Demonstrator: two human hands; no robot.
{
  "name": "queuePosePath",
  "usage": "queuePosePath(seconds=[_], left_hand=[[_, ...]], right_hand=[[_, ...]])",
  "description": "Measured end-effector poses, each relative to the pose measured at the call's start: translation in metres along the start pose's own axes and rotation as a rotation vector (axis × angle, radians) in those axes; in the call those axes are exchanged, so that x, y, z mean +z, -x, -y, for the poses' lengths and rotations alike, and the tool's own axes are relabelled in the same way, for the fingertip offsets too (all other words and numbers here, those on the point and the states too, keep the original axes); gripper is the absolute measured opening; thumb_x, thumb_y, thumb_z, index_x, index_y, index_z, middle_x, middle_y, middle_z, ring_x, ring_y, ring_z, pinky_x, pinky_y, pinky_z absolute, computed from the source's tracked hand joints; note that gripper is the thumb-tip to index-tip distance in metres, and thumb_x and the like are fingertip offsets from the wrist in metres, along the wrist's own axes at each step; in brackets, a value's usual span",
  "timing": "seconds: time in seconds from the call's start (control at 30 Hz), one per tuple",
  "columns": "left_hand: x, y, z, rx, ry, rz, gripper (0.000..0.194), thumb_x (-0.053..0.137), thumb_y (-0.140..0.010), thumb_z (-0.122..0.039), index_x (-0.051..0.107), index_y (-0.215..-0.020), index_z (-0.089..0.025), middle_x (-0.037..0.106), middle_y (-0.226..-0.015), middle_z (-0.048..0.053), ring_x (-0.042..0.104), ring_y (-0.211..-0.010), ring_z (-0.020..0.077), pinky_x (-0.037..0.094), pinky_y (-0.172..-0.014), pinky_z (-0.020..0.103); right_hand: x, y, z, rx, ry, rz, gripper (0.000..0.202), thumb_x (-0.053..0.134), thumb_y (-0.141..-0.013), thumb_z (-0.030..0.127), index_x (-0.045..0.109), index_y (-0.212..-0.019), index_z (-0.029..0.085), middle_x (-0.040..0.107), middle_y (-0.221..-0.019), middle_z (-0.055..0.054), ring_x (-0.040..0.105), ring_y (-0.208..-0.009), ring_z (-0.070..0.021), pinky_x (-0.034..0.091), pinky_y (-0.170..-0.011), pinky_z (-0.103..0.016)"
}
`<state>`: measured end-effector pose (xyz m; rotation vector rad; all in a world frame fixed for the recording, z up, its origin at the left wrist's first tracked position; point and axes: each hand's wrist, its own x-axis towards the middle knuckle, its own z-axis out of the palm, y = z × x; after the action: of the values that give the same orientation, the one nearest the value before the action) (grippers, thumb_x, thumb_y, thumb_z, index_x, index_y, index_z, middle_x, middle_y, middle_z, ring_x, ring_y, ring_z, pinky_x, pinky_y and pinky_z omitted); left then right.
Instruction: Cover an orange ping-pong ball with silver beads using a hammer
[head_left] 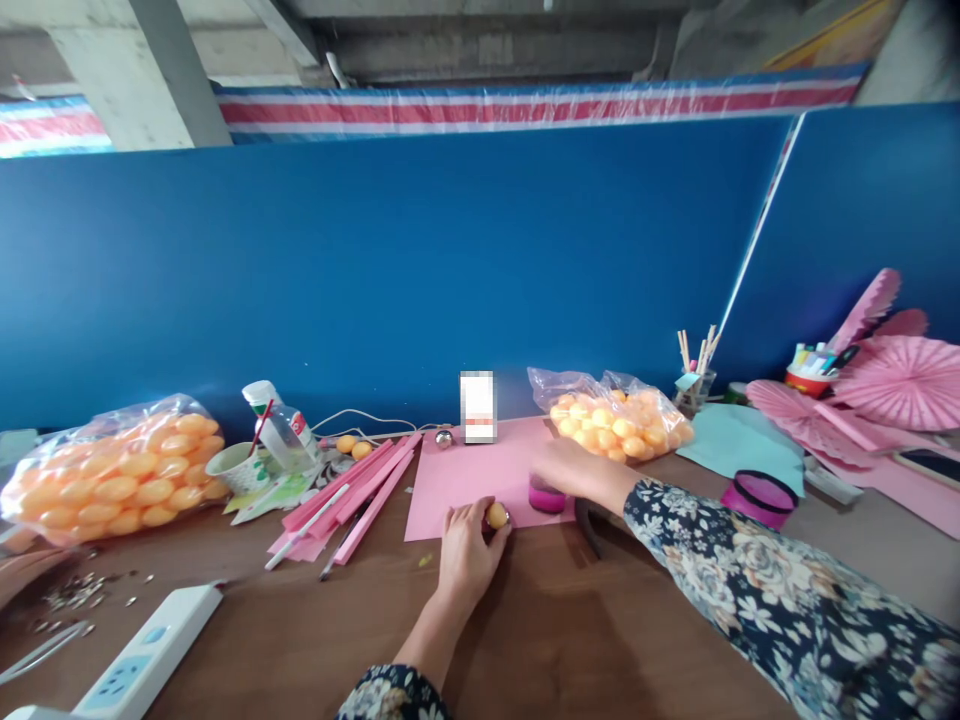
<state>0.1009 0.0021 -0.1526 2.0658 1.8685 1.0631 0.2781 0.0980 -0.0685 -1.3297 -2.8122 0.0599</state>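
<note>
My left hand [469, 548] is closed around a small yellow-orange ball [496, 515] at the front edge of a pink paper sheet [450, 490]. A shiny bit shows beside the ball, too small to name. My right hand [562, 465] reaches across the paper, smeared by motion, its fingers unclear. Just below that hand stands a small magenta round container [547, 497]; whether they touch I cannot tell. A curved dark object [590, 530] lies under the right wrist. Farther back on the paper are a silver ball [444, 438] and an upright white card or screen, blurred out [478, 405].
Bags of orange balls [124, 475] [619, 420] lie left and right. Pink strips [367, 490], a paper cup [236, 468] and a bottle [281, 425] are left of the paper. A power strip [146, 650] lies front left. Another magenta container [761, 498] and pink fans [900, 385] are at right.
</note>
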Motion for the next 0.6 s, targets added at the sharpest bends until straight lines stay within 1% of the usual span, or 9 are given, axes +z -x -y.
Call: queuePosePath(seconds=[0.07,0.13,0.2,0.27,0.3,0.33,0.43,0.5,0.6], left_hand=[[0.000,0.000,0.000,-0.003,-0.007,0.003,0.032,0.056,-0.073,-0.030,0.057,-0.103,-0.020,0.067,-0.095,0.007,0.058,-0.090,0.0233,0.030,-0.095,0.045],[0.000,-0.001,0.000,-0.007,-0.015,0.008,0.032,0.057,-0.072,-0.030,0.057,-0.102,-0.019,0.067,-0.095,0.007,0.058,-0.089,0.0239,0.030,-0.095,0.046],[0.001,-0.001,0.001,-0.003,-0.019,0.007,0.031,0.057,-0.072,-0.029,0.057,-0.102,-0.020,0.067,-0.094,0.006,0.059,-0.089,0.0239,0.030,-0.094,0.046],[0.002,-0.001,0.002,0.006,-0.015,-0.004,0.030,0.057,-0.072,-0.028,0.056,-0.101,-0.021,0.067,-0.094,0.006,0.059,-0.089,0.0232,0.029,-0.095,0.047],[0.003,-0.001,0.002,0.009,-0.010,-0.010,0.029,0.057,-0.073,-0.027,0.056,-0.101,-0.021,0.067,-0.095,0.005,0.059,-0.089,0.0227,0.029,-0.095,0.047],[0.003,0.000,0.003,0.008,-0.003,-0.011,0.029,0.056,-0.073,-0.027,0.055,-0.101,-0.021,0.067,-0.095,0.005,0.059,-0.088,0.0220,0.029,-0.096,0.047],[0.001,0.001,0.002,0.005,0.014,0.012,0.029,0.055,-0.074,-0.027,0.054,-0.102,-0.021,0.067,-0.090,0.005,0.059,-0.083,0.0204,0.035,-0.091,0.043],[-0.002,0.003,0.000,0.012,0.010,0.036,0.029,0.055,-0.074,-0.030,0.055,-0.102,-0.021,0.067,-0.085,0.004,0.059,-0.079,0.0200,0.040,-0.084,0.039],[-0.004,0.003,-0.004,0.017,-0.003,0.045,0.028,0.055,-0.074,-0.033,0.057,-0.100,-0.021,0.065,-0.082,0.005,0.057,-0.078,0.0204,0.042,-0.078,0.035]], right_hand=[[-0.010,0.007,-0.003,-0.021,-0.004,-0.038,0.013,0.054,-0.075,0.018,0.065,-0.067,0.014,0.064,-0.070,-0.009,0.058,-0.069,-0.0201,0.035,-0.058,-0.027],[-0.016,0.017,-0.006,-0.029,-0.013,-0.095,0.021,0.054,-0.078,0.032,0.063,-0.089,0.016,0.064,-0.089,-0.010,0.058,-0.083,-0.0225,0.038,-0.066,-0.028],[-0.015,0.026,-0.009,-0.001,-0.043,-0.134,0.049,0.058,-0.072,0.047,0.052,-0.111,0.017,0.059,-0.107,-0.012,0.055,-0.095,-0.0251,0.039,-0.072,-0.030],[-0.006,0.035,-0.011,0.076,-0.125,-0.125,0.073,0.066,-0.061,0.053,0.043,-0.119,0.016,0.056,-0.109,-0.013,0.055,-0.094,-0.0263,0.041,-0.071,-0.031],[0.000,0.038,-0.011,0.124,-0.179,-0.111,0.076,0.070,-0.057,0.051,0.043,-0.118,0.016,0.057,-0.106,-0.012,0.057,-0.089,-0.0256,0.041,-0.069,-0.030],[0.007,0.040,-0.011,0.145,-0.223,-0.107,0.073,0.072,-0.056,0.047,0.044,-0.116,0.015,0.058,-0.102,-0.011,0.058,-0.086,-0.0244,0.042,-0.068,-0.030],[0.020,0.042,-0.008,0.088,-0.283,-0.172,0.057,0.068,-0.064,0.035,0.045,-0.112,0.016,0.058,-0.096,-0.009,0.058,-0.081,-0.0212,0.043,-0.067,-0.029],[0.021,0.042,-0.005,0.022,-0.283,-0.206,0.049,0.066,-0.067,0.025,0.045,-0.111,0.018,0.056,-0.101,-0.008,0.057,-0.086,-0.0209,0.043,-0.073,-0.030],[0.017,0.040,-0.003,-0.112,-0.237,-0.259,0.050,0.061,-0.067,0.010,0.045,-0.113,0.021,0.049,-0.114,-0.008,0.051,-0.101,-0.0214,0.039,-0.085,-0.033]])
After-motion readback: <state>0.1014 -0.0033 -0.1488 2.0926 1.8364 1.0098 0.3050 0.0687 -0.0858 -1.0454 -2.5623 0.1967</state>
